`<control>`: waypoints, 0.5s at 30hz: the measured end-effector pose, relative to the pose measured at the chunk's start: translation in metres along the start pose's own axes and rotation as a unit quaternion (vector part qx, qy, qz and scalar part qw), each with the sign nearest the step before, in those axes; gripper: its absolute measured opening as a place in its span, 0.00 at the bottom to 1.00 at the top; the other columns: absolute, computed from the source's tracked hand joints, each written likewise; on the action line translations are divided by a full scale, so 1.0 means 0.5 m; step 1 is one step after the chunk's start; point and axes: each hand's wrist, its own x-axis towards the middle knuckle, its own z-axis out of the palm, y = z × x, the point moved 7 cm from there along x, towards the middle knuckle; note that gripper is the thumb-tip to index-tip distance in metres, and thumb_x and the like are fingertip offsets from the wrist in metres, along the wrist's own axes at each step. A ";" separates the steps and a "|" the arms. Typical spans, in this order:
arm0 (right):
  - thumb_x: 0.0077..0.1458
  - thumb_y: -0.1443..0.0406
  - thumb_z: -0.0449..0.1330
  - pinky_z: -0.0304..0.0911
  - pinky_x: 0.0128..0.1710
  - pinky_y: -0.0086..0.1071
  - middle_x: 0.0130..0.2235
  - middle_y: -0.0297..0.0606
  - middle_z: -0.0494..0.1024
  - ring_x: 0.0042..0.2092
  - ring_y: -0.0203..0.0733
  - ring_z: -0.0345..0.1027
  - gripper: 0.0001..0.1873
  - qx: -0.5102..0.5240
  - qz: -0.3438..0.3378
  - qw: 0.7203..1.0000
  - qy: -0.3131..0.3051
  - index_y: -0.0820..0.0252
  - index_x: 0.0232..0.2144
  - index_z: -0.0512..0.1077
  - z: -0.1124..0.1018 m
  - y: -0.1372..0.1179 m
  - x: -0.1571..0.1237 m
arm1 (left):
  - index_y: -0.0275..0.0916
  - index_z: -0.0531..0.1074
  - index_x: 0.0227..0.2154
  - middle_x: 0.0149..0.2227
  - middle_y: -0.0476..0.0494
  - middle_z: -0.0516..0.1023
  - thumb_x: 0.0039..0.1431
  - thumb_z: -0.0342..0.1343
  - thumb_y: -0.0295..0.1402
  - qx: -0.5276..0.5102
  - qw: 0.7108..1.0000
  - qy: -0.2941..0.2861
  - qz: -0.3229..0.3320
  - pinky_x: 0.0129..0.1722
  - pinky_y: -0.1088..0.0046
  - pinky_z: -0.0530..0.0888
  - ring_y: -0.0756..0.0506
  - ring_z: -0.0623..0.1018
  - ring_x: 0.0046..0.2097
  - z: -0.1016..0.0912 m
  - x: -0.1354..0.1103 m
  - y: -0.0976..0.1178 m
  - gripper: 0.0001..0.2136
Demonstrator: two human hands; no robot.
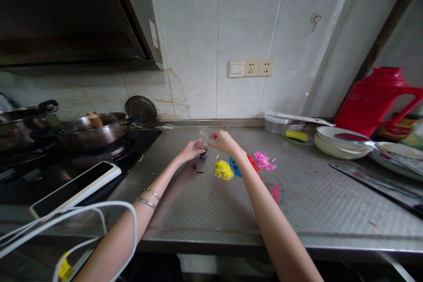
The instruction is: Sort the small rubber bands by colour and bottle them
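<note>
My left hand [191,151] is closed around a small clear jar [202,136] that stands on the metal counter, with something dark in its lower part. Beside the jar's upper end, my right hand [224,142] has its fingers curled in a pinch; whatever is between them is too small to make out. A few black bits [199,172] lie just in front of the jar. To the right are loose piles of thin strands that look like small rubber bands: yellow [224,170], blue [235,166], red [254,165] and pink [264,160]. My right forearm partly covers the blue and red piles.
Pans [92,130] sit on the stove at left, near a white-edged device [76,187] and white cables [134,224]. At right are a clear plastic piece with pink [275,193], bowls [342,143], a knife [373,185], a plastic container [276,124] and a red thermos [366,101].
</note>
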 end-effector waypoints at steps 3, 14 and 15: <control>0.40 0.72 0.57 0.57 0.29 0.27 0.26 0.37 0.75 0.28 0.36 0.65 0.10 -0.007 -0.051 0.989 -0.139 0.60 0.27 0.75 0.042 -0.047 -0.030 | 0.31 0.69 0.37 0.39 0.38 0.75 0.42 0.57 0.26 -0.012 1.000 0.001 -0.002 0.45 0.65 0.68 0.46 0.74 0.40 -0.001 0.003 -0.007 0.15; 0.40 0.71 0.53 0.55 0.23 0.24 0.32 0.37 0.76 0.29 0.36 0.67 0.16 -0.093 -0.103 0.935 -0.326 0.58 0.34 0.73 0.172 -0.102 -0.099 | 0.30 0.70 0.37 0.37 0.37 0.76 0.39 0.59 0.27 -0.033 0.999 0.034 -0.012 0.45 0.62 0.67 0.44 0.75 0.38 -0.007 0.002 -0.024 0.17; 0.40 0.72 0.53 0.56 0.24 0.24 0.31 0.38 0.76 0.29 0.36 0.67 0.16 -0.094 -0.099 0.935 -0.327 0.59 0.34 0.73 0.172 -0.102 -0.097 | 0.30 0.70 0.37 0.37 0.37 0.76 0.39 0.60 0.27 -0.036 0.999 0.034 -0.012 0.45 0.62 0.67 0.44 0.75 0.38 -0.007 0.003 -0.027 0.17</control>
